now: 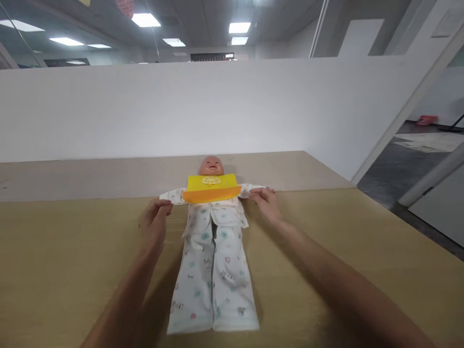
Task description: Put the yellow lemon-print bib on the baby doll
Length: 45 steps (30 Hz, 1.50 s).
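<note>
A baby doll (211, 166) lies on its back on the table, its head toward the wall. It wears a white printed top (228, 214) and matching long trousers (232, 280) laid out straight. Across its chest is a yellow bib (194, 182) with a citrus-slice print and an orange lower pocket (212, 195). Both sleeves stretch out sideways. At the end of the left-side sleeve (176, 195), my left hand (156, 218) is closed with its fingertips on the cuff. My right hand (267, 203) pinches the end of the right-side sleeve (247, 190).
The wooden table (362, 241) carries a paler strip (90, 179) along its back. Behind it rises a white partition (163, 111) with glass above. To the right, past the table edge, a doorway shows dark floor (387, 159) and a red object (427, 120).
</note>
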### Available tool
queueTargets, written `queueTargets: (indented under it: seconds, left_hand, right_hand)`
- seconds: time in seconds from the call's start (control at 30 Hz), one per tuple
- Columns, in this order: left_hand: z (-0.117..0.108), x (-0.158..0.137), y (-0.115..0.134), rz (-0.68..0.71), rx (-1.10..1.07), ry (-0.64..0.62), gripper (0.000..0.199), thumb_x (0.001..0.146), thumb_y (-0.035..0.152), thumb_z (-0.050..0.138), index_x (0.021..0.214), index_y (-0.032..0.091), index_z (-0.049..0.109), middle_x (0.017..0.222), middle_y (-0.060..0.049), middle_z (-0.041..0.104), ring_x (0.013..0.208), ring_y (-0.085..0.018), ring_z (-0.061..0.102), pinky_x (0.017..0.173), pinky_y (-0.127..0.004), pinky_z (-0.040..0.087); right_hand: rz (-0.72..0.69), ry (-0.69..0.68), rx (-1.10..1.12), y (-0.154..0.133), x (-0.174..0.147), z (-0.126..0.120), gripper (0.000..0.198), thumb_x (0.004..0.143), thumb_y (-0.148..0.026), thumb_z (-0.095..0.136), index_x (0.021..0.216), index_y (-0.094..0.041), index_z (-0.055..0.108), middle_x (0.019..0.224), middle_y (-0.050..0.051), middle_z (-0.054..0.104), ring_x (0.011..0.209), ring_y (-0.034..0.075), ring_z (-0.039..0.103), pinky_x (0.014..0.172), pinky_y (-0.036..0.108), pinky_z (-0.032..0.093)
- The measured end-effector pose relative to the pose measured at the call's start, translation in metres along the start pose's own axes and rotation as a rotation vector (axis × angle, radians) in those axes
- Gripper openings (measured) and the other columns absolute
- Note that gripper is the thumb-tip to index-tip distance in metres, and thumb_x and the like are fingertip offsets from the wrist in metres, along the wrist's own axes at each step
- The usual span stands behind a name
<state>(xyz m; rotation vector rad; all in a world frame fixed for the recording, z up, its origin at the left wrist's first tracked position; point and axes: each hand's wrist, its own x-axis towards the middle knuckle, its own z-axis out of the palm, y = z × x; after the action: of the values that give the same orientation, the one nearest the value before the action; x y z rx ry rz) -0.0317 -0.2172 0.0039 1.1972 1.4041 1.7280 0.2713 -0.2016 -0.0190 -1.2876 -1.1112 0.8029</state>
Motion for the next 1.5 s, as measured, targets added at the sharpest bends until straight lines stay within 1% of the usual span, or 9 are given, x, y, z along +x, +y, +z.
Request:
queueTargets:
  seconds: [0.1, 0.2, 0.3, 0.5, 0.67, 1.0, 1.2, 1.33, 1.5]
  left_hand:
    - [0.026, 0.056, -0.018, -0.035, 0.026, -0.002, 0.015, 0.061, 0.029, 0.059, 0.071, 0.018, 0.065, 0.075, 0.0, 0.063, 0.074, -0.015, 0.058, 0.077, -0.03, 0.047]
    - [0.057, 0.105, -0.029, -0.055, 0.016, 0.0, 0.017, 0.058, 0.028, 0.06, 0.069, 0.017, 0.064, 0.073, -0.001, 0.061, 0.076, -0.015, 0.057, 0.078, -0.029, 0.047]
    - [0.09, 0.141, -0.034, -0.234, -0.081, -0.063, 0.019, 0.057, 0.028, 0.061, 0.072, 0.016, 0.061, 0.08, -0.002, 0.061, 0.076, -0.013, 0.058, 0.075, -0.025, 0.048]
    - [0.133, 0.171, -0.052, -0.704, -0.114, -0.273, 0.034, 0.065, 0.039, 0.06, 0.089, 0.016, 0.055, 0.063, -0.002, 0.055, 0.048, -0.017, 0.053, 0.05, -0.032, 0.046]
    - [0.141, 0.172, -0.069, -0.753, -0.193, -0.325, 0.041, 0.067, 0.038, 0.06, 0.102, 0.017, 0.055, 0.061, 0.001, 0.056, 0.047, -0.018, 0.056, 0.05, -0.029, 0.047]
    - [0.121, 0.138, -0.067, -0.766, -0.323, -0.422, 0.034, 0.066, 0.036, 0.06, 0.088, 0.011, 0.066, 0.06, -0.003, 0.066, 0.052, -0.019, 0.061, 0.054, -0.03, 0.049]
    - [0.093, 0.088, -0.056, -0.634, -0.456, -0.506, 0.062, 0.063, 0.018, 0.056, 0.124, 0.014, 0.056, 0.086, -0.004, 0.073, 0.078, -0.022, 0.068, 0.072, -0.032, 0.053]
    - [0.068, 0.048, -0.046, -0.634, -0.457, -0.585, 0.075, 0.058, 0.015, 0.053, 0.133, 0.016, 0.048, 0.086, -0.003, 0.073, 0.075, -0.022, 0.068, 0.068, -0.031, 0.053]
    - [0.036, -0.002, -0.027, -0.657, -0.379, -0.578, 0.085, 0.053, 0.011, 0.053, 0.137, 0.018, 0.042, 0.074, -0.001, 0.071, 0.064, -0.02, 0.067, 0.057, -0.028, 0.051]
  right_hand:
    - [0.044, 0.058, 0.065, -0.004, 0.052, 0.017, 0.023, 0.066, -0.028, 0.061, 0.087, -0.019, 0.061, 0.076, 0.001, 0.064, 0.074, 0.016, 0.059, 0.078, 0.032, 0.047]
    - [0.18, 0.051, 0.165, -0.002, 0.101, 0.041, 0.021, 0.068, -0.023, 0.059, 0.089, -0.019, 0.058, 0.072, 0.0, 0.061, 0.069, 0.015, 0.059, 0.071, 0.029, 0.048]
    - [0.39, -0.027, 0.262, 0.007, 0.139, 0.065, 0.014, 0.073, -0.025, 0.055, 0.085, -0.018, 0.052, 0.062, 0.0, 0.055, 0.057, 0.015, 0.056, 0.06, 0.028, 0.047]
    - [0.66, -0.258, 0.338, 0.031, 0.178, 0.094, 0.022, 0.077, -0.037, 0.053, 0.09, -0.018, 0.055, 0.062, 0.001, 0.057, 0.052, 0.017, 0.054, 0.053, 0.029, 0.044]
    - [0.674, -0.239, 0.387, 0.047, 0.186, 0.099, 0.017, 0.073, -0.033, 0.056, 0.084, -0.02, 0.058, 0.067, 0.001, 0.062, 0.053, 0.016, 0.055, 0.056, 0.03, 0.046]
    - [0.462, -0.232, 0.542, 0.044, 0.147, 0.1, 0.025, 0.064, -0.034, 0.058, 0.083, -0.02, 0.064, 0.083, 0.001, 0.07, 0.08, 0.02, 0.064, 0.077, 0.031, 0.049]
    - [0.329, -0.146, 0.568, 0.038, 0.088, 0.086, 0.026, 0.056, -0.033, 0.062, 0.078, -0.02, 0.065, 0.094, 0.002, 0.071, 0.094, 0.021, 0.063, 0.085, 0.031, 0.048]
    - [0.296, -0.187, 0.559, 0.034, 0.042, 0.072, 0.027, 0.06, -0.033, 0.058, 0.083, -0.02, 0.065, 0.102, 0.003, 0.07, 0.098, 0.021, 0.062, 0.086, 0.031, 0.048]
    - [0.244, -0.198, 0.414, 0.026, -0.013, 0.06, 0.028, 0.068, -0.035, 0.048, 0.086, -0.021, 0.065, 0.103, 0.003, 0.07, 0.1, 0.02, 0.062, 0.086, 0.033, 0.049]
